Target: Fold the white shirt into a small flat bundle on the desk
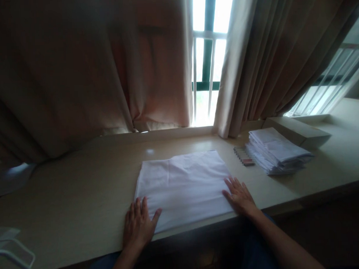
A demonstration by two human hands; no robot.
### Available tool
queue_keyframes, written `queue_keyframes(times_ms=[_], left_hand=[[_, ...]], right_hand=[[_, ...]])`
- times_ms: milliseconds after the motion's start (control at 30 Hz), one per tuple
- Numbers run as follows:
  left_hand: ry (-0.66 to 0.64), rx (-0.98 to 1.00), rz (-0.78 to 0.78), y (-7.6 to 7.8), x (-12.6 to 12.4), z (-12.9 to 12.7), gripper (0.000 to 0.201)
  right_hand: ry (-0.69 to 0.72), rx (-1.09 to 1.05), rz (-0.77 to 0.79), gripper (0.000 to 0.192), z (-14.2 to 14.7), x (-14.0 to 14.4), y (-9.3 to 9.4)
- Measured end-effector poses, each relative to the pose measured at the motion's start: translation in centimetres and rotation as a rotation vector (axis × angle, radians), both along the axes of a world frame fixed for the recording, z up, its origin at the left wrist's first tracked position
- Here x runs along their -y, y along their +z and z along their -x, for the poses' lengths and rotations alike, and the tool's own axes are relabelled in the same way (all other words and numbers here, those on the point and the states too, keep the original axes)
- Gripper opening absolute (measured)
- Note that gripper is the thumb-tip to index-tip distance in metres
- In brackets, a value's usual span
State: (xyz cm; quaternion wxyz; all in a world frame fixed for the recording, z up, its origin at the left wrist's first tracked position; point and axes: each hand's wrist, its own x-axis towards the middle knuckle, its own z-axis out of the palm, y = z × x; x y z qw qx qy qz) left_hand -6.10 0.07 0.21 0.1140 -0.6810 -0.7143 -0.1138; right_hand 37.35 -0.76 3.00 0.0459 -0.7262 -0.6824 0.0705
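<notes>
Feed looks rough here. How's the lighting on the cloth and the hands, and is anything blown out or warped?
Head view: backlit, the window blown out white; curtains dark and soft; white cloth dim but readable; left hand and right hand shaded, flat at its near corners; folded stack clear; edges bowed by the wide lens.

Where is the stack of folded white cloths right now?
In the head view, the stack of folded white cloths sits on the ledge at right, beyond the right hand, beside a flat box.

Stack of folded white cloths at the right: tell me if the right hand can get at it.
Probably yes: the right hand lies flat on the white cloth, and only bare desk separates it from the stack.
</notes>
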Motion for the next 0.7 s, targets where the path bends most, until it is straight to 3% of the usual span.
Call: queue_keyframes(times_ms=[133, 233, 333, 467, 567, 700], left_hand=[[0.011, 0.002, 0.01, 0.1, 0.1, -0.4, 0.081], [0.008, 0.022, -0.001, 0.3, 0.2, -0.5, 0.081], [0.012, 0.028, -0.004, 0.6, 0.4, -0.7, 0.082], [0.009, 0.049, -0.013, 0.3, 0.7, -0.5, 0.085], [-0.013, 0.076, -0.022, -0.7, 1.0, 0.2, 0.072], [-0.135, 0.149, -0.021, -0.7, 1.1, 0.7, 0.067]], right_hand=[[-0.015, 0.053, -0.024, 0.067, -0.1, -0.1, -0.1], [0.038, 0.107, -0.145, 0.069, 2.4, -0.4, 1.3], [0.279, 0.043, -0.247, 0.07, 8.7, -0.5, 3.5], [0.686, -0.165, -0.177, 0.063, 20.0, -0.8, 5.3], [0.849, -0.232, -0.091, 0.061, 27.2, -1.9, 5.0], [0.912, -0.262, -0.071, 0.066, 33.2, -4.4, 3.6]])
